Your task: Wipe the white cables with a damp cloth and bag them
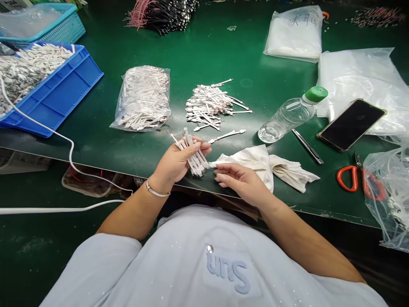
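Note:
My left hand (174,164) is closed around a bundle of short white sleeved wire leads (192,157), its thumb lying across them. Close beside it, my right hand (239,181) pinches a single white lead (213,164) by one end; most of that lead is hidden by the fingers. Another lead (227,135) lies alone on the table just beyond my hands. Further back there is a loose pile of the same leads (211,104). To its left sits a clear plastic bag (145,96) packed with them.
A blue bin (60,94) full of white pieces stands at left, with a white cable (41,123) hanging across it. On the right are white cloths (255,160), a water bottle (284,117), a metal cutter (307,146), a phone (353,123), orange-handled scissors (348,179) and plastic bags (361,72).

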`<state>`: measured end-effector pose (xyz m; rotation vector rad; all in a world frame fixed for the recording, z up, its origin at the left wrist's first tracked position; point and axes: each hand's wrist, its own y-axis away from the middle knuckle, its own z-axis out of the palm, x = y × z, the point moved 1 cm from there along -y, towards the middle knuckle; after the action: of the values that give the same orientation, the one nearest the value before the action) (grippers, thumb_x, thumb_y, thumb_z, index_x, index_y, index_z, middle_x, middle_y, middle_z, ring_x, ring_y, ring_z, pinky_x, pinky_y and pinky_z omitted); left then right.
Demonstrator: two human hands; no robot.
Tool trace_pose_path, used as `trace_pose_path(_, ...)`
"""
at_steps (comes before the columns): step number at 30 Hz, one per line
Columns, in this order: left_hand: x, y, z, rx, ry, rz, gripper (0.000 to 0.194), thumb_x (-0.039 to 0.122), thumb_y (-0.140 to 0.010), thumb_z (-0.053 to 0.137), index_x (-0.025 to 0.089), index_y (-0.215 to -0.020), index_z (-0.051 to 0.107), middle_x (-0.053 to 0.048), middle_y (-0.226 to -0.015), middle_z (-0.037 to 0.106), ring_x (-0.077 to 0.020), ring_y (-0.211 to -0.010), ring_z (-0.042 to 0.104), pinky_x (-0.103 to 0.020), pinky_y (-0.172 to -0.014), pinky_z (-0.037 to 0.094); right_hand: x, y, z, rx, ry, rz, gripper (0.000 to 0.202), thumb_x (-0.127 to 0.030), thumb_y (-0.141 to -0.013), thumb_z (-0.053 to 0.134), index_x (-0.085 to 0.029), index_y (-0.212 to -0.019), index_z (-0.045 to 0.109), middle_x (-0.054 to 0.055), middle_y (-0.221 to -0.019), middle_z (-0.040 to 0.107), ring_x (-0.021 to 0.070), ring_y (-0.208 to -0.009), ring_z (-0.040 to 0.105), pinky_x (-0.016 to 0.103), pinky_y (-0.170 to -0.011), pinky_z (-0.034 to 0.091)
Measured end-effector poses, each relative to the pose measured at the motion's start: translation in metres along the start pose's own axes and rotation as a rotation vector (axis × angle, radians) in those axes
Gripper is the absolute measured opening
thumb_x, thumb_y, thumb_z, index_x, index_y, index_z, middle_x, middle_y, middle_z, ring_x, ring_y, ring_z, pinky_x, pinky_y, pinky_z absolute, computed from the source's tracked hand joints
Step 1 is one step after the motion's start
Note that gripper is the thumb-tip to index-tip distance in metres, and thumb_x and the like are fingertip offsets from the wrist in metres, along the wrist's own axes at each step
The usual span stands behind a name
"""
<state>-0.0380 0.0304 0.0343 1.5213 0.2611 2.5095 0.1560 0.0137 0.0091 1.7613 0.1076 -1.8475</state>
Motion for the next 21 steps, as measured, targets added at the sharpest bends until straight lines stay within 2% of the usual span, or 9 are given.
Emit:
trace_pose_path(5, 0.003, 0.005, 0.014, 0.017, 0.19, -0.203, 0.011, 0.013, -0.078, 0.065, 0.015, -0.088, 0.063, -0.003, -0.088, 0.071, -0.0177, -0.086, 0.069, -0.039, -0.09, 0.052, -0.006, 0.003, 0.005, -0.011, -0.026, 0.022, 0.038, -0.041, -0.074, 0.072, -0.021, -0.105, 0.064, 0.005, -0.098, 0.068, 0.013, -0.081, 0.065, 0.023, -0.062, 0.056)
trace_pose_path(7, 0.001, 0.006, 0.017, 0.033, 0.216, -0.247, 0.011, 0.012, -0.08, 0.063, 0.015, -0.09, 0.062, -0.003, -0.088, 0.071, -0.0178, -0.087, 0.069, -0.04, -0.092, 0.051, -0.008, 0.005, 0.005, -0.022, -0.016, 0.049, 0.037, -0.042, -0.072, 0.073, -0.019, -0.099, 0.065, 0.004, -0.09, 0.069, 0.0118, -0.072, 0.065, 0.022, -0.056, 0.054)
trace_pose_path(11, -0.001, 0.006, 0.018, 0.052, 0.225, -0.263, 0.013, 0.01, -0.081, 0.06, 0.014, -0.093, 0.063, -0.004, -0.089, 0.071, -0.0167, -0.086, 0.069, -0.038, -0.093, 0.051, -0.01, 0.008, -0.001, -0.002, -0.028, 0.092, 0.035, -0.047, -0.072, 0.072, -0.015, -0.084, 0.064, 0.002, -0.068, 0.066, 0.0082, -0.053, 0.06, 0.02, -0.048, 0.05)
trace_pose_path(14, -0.002, 0.007, 0.019, 0.053, 0.228, -0.284, 0.014, 0.008, -0.082, 0.057, 0.013, -0.093, 0.064, -0.005, -0.089, 0.071, -0.0172, -0.084, 0.07, -0.039, -0.092, 0.052, -0.011, 0.011, -0.007, 0.005, -0.047, 0.11, 0.035, -0.048, -0.072, 0.072, -0.015, -0.075, 0.061, 0.002, -0.065, 0.066, 0.0078, -0.05, 0.06, 0.017, -0.045, 0.047)
trace_pose_path(21, -0.007, 0.011, 0.025, 0.01, 0.227, -0.302, 0.013, 0.008, -0.084, 0.056, 0.012, -0.09, 0.066, -0.007, -0.089, 0.073, -0.0179, -0.084, 0.07, -0.039, -0.093, 0.052, -0.01, 0.016, -0.011, 0.019, -0.02, 0.123, 0.036, -0.049, -0.073, 0.069, -0.016, -0.07, 0.057, -0.001, -0.057, 0.063, 0.0067, -0.045, 0.056, 0.015, -0.04, 0.041)
